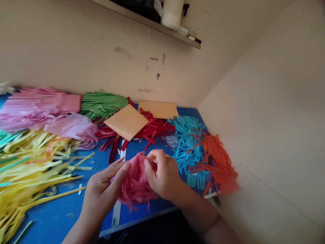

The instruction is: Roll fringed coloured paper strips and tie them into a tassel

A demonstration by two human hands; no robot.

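Observation:
A bunch of pink fringed paper (138, 183) is held between my two hands, above the front part of the blue table (63, 213). My left hand (106, 186) pinches its upper left edge between thumb and fingers. On the right side, my right hand (164, 173) grips the top edge with the thumb and curled index finger. Cut strips hang down below the hands, over the table's front edge area. Just behind the hands lie red paper strips (157, 128) and a tan square sheet (127, 122).
Yellow strips (38, 169), pink fringe (45, 105) and green fringe (104, 103) cover the left and back. Blue (189, 142) and orange strips (219, 162) lie right. A shelf (152, 23) juts from the wall above.

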